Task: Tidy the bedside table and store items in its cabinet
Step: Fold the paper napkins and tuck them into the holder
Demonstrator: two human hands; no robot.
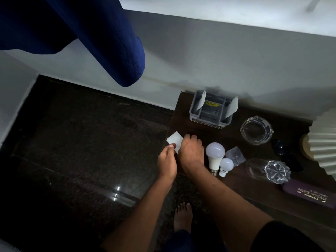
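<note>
A dark wooden bedside table (183, 128) stands against the grey wall. At its left front corner both hands meet on a small white paper (174, 140). My left hand (167, 163) pinches the paper's near edge between thumb and finger. My right hand (191, 151) lies fingers-down over its right side. Just right of my hands lie a large white bulb (214, 153) and a small white bulb (226, 165). A clear plastic packet (235, 155) lies behind them.
A grey organiser box (211, 110) with white papers stands at the back. To the right are a glass ashtray (256, 130), a fallen glass tumbler (267, 170), a purple spectacle case (309, 194) and a white pleated lamp (321, 148). A blue curtain (81, 33) hangs at the left above dark floor.
</note>
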